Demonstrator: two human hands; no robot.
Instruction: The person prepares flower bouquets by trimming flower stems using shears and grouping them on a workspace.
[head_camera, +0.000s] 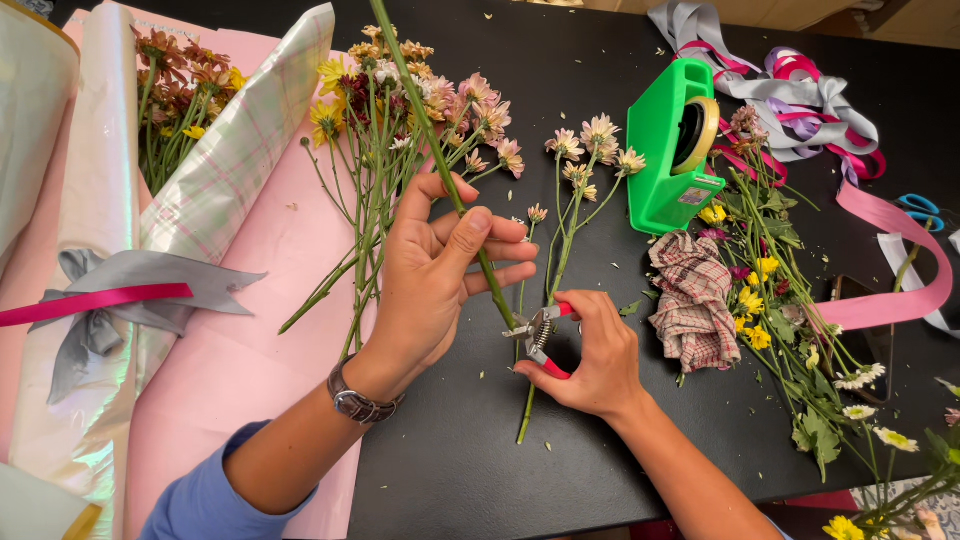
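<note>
The left hand (435, 265) is closing its thumb and fingers around a long, thick green flower stem (432, 140), which is slanting from the far edge of the picture down toward the middle of the black tabletop (560, 60). The stem is smooth and bare along the stretch that shows, and its flower head is lying out of view. A metal-and-leather wristwatch (357, 402) is sitting on that wrist, above a blue sleeve (205, 500).

The right hand (598, 355) is gripping a pair of small red-handled garden snips (541, 335), with the metal blades meeting the stem's lower end; whether they are biting into it or only touching is hard to tell from here. A thinner green stem (526, 405) is lying on the table just under the snips.

To the left, a loose bunch of pink, yellow and cream daisy-like flowers (400, 100) is resting on pink wrapping paper (240, 360), beside a wrapped bouquet tied with grey and magenta ribbon (110, 295). To the right, a bright green plastic tape dispenser (672, 140) is standing near a crumpled plaid cloth (695, 305), with scattered yellow and white flowers (790, 330) and tangled grey, purple and pink ribbons (800, 100) beyond.
</note>
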